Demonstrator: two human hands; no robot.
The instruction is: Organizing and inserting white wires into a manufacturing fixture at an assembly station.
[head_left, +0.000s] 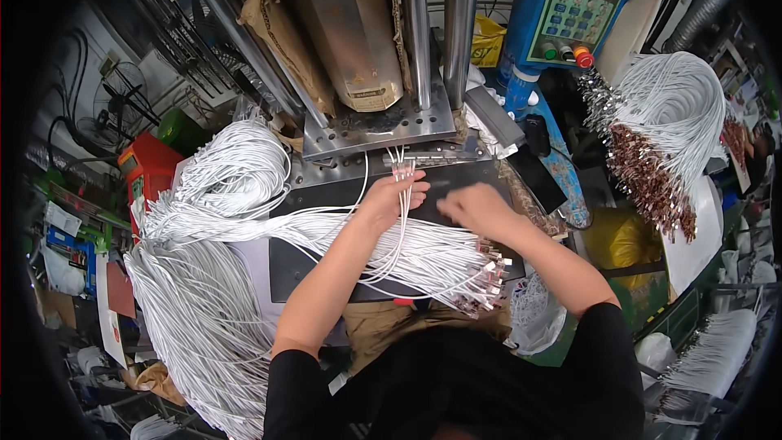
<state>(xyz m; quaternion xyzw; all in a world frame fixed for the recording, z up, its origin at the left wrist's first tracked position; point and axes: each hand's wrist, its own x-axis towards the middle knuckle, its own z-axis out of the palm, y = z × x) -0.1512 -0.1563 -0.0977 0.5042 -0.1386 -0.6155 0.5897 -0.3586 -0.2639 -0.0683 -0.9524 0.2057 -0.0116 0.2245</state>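
My left hand point(389, 200) is closed around a few white cables point(400, 232) at the front of the press. Their upper ends reach a metal mould strip point(423, 158) below the heavy steel plate point(383, 125). To the right, my right hand point(479, 209) hovers over the dark work surface, its fingers curled and blurred; whether anything is in them cannot be made out. Under both forearms lies a thick bundle of white cables point(440, 254), its small metal and brown connector ends pointing right.
Coiled white cables point(236, 163) and a long hanging bundle point(204, 318) fill the left side. A blue control panel point(574, 8) with red digits stands at the back right. Beyond it hangs another cable bundle point(672, 114). A black phone-like slab point(538, 182) lies beside the press.
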